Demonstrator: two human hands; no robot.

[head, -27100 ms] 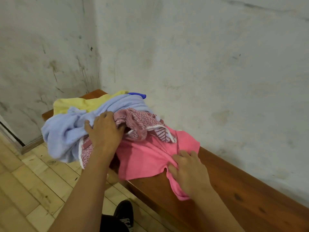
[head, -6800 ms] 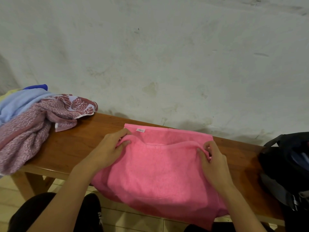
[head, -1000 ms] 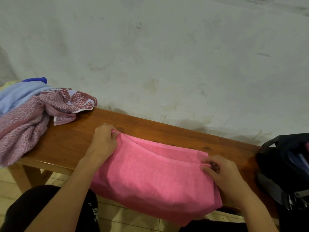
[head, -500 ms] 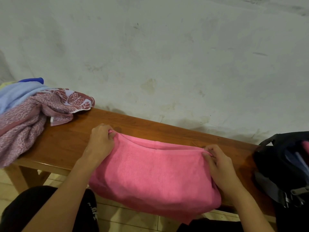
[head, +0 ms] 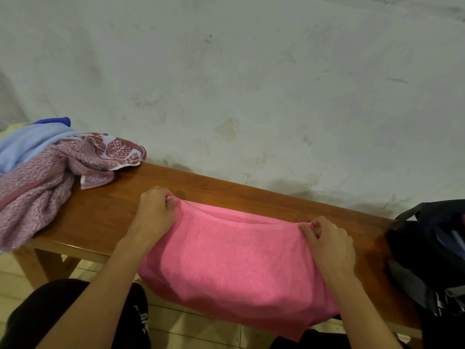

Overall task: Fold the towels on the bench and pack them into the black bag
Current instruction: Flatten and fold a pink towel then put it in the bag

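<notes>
- The fingers of the left hand are curled round the far-left corner of the pink towel, bunching the cloth against the thumb; the grip sits at the corner because that is where a fold gets lined up.
- The right hand pinches the far-right corner the same way, fingertips pressed together on the doubled edge, so both ends of the fold line are under control at once.
- Between the two hands the top edge runs taut with a slight sag, and a second layer shows just behind it, which suggests the towel is already doubled and being squared.
- The towel's near half hangs off the front of the bench, likely because the seat is too narrow to hold it flat.
- The unfolded pile lies well apart at the left end, leaving bare wood as working room.
- The black bag stands at the right end, mouth open, near the right hand for packing.
</notes>
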